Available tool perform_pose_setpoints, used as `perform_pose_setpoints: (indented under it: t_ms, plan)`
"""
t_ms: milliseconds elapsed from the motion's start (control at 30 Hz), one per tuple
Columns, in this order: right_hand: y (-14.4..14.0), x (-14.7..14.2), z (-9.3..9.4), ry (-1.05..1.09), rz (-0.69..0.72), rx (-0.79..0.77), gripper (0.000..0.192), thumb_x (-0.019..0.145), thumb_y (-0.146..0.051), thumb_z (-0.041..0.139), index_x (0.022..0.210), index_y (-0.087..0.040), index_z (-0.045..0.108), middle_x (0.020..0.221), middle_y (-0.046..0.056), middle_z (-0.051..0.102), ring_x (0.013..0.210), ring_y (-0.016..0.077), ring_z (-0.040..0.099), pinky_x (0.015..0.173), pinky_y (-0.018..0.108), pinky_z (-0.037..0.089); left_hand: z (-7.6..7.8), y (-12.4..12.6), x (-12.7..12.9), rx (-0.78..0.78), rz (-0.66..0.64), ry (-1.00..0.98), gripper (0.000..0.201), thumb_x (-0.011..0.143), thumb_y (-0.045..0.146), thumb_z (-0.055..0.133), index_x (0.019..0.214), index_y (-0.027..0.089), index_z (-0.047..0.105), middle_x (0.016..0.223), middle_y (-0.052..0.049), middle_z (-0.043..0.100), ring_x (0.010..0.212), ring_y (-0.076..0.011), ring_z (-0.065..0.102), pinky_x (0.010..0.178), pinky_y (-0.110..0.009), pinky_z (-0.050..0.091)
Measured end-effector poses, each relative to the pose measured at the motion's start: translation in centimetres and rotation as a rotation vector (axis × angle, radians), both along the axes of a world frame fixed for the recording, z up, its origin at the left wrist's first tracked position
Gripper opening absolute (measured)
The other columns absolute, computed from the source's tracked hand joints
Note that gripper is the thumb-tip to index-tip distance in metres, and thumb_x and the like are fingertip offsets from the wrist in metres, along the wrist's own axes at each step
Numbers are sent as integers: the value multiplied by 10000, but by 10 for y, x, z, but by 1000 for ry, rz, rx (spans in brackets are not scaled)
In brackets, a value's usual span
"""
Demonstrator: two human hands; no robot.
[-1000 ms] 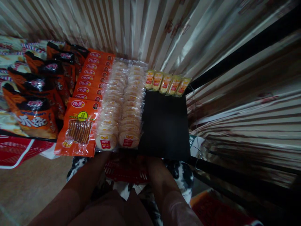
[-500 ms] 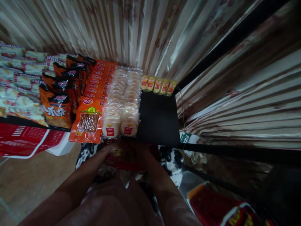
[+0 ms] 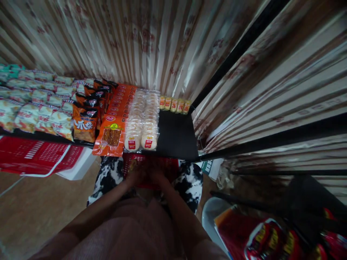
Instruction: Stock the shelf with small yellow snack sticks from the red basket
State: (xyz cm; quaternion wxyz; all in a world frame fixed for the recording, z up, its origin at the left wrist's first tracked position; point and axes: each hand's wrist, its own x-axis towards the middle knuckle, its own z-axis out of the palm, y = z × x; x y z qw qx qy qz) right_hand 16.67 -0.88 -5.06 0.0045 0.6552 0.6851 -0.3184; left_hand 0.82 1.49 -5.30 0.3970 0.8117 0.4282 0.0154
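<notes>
Both hands sit low in the middle of the view, held close together inside a red basket (image 3: 151, 169) that rests between the person's knees in black-and-white patterned trousers (image 3: 189, 180). The left hand (image 3: 135, 177) and right hand (image 3: 157, 176) nearly touch, but the light is too dim to tell whether the fingers are clamped on anything or what lies under them; a small pale packet may be by the left hand, though I cannot say for sure.

Just beyond the basket, on the far side, runs a black shelf (image 3: 177, 135). Its right part is bare. Directly far from the hands lie two rows of round rice crackers in clear wrap (image 3: 142, 119), their long axis running near to far. Left of those is a stack of orange snack packs (image 3: 111, 137), and at the far edge a short row of small yellow packets (image 3: 175, 104) running left to right. The bare patch lies far and slightly right of the hands, so the right hand is the nearer one
</notes>
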Motion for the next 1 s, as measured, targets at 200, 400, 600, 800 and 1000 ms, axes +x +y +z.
perform_pose_setpoints:
  t_ms: [200,400,600,800,1000]
  plan:
    - [-16,1,11,-43,-15,-18,370,846,-311,469,1195,-266,583,1495,47,206,1366,324,135,1061,558,120,0,-14,-3,-52,64,-43,532,802,147,408,1328,233,418,1345,-40,470,1263,-175,388,1065,-318,295]
    - [-22,0,12,49,50,67,441,809,-247,497,1248,-230,538,1469,73,279,1364,247,181,1109,449,85,-5,-16,-9,2,196,5,530,773,97,439,1290,209,469,1265,-74,531,1180,-197,466,1013,-339,357]
    - [-25,0,15,70,39,152,476,777,-228,523,1253,-229,528,1460,72,300,1349,246,213,1104,431,116,-1,-18,-10,47,203,-78,463,744,63,447,1176,183,563,1175,-57,599,1134,-174,502,1027,-321,349]
    - [-27,1,13,89,21,186,334,806,-186,488,1104,-214,637,1252,83,554,1206,218,434,1079,384,201,2,-19,-8,7,218,-137,454,695,31,475,1121,137,588,1128,-83,627,1080,-168,552,993,-284,384]
    - [-26,3,4,240,-55,149,316,764,-87,490,1016,-170,663,1047,93,666,1004,208,578,927,326,398,-1,-17,-6,-40,246,-152,459,705,76,512,1150,168,577,1068,-63,654,1016,-177,583,941,-312,417]
